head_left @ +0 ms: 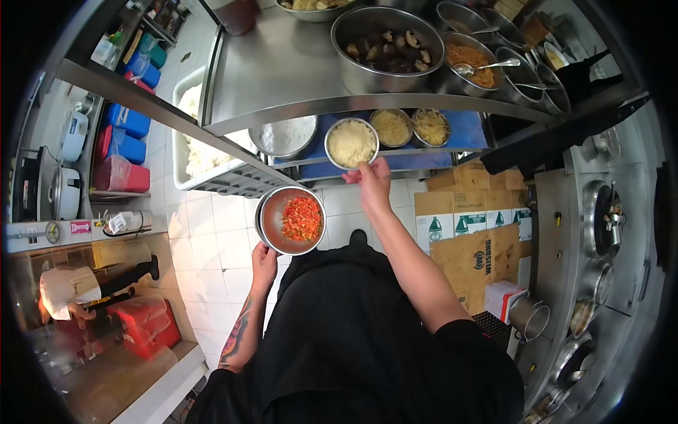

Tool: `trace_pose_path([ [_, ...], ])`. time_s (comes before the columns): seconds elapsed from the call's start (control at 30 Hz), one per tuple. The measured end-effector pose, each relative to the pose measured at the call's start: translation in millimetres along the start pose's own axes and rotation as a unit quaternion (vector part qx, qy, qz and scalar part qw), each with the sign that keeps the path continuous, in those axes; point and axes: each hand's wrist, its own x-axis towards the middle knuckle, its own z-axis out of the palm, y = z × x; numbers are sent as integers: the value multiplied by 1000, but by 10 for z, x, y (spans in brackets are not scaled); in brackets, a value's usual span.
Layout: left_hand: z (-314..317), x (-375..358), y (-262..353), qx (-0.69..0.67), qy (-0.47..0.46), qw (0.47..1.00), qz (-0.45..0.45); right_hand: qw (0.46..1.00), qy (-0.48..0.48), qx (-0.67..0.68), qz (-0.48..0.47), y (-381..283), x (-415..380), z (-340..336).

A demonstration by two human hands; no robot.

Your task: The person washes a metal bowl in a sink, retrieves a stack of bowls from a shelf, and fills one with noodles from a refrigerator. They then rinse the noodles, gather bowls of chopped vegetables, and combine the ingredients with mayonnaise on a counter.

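Note:
My left hand (264, 263) grips the lower left rim of a metal bowl (302, 218) with chopped red pieces inside; another bowl's rim shows just beneath it. With fingers closed at its lower edge, my right hand (374, 180) holds a small metal bowl of pale minced food (351, 143) by the front of the lower shelf. Right of that bowl stand a bowl of yellowish bits (391, 128) and a bowl of pale strips (431, 127). A wider bowl with white powder (284, 136) is on its left.
The steel upper shelf (268, 71) holds a large bowl of dark pieces (388, 51) and several other bowls. A white crate (212, 159) stands left, cardboard boxes (459, 261) right. Stoves line the far right; another person (70, 290) is at the far left.

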Motion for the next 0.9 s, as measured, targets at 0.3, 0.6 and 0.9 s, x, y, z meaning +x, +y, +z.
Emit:
trace_pose_path([
  [0.3,103,44,52,-7,-28,1000,-10,999,-4,-36,23,130,-481,-883],
  [0.6,215,63,48,20,-54,998,-16,997,15,-76,17,109,-687,-1199],
  [0.9,289,67,32,28,-69,997,-8,998,6,-67,-7,-22,-711,-1282],
])
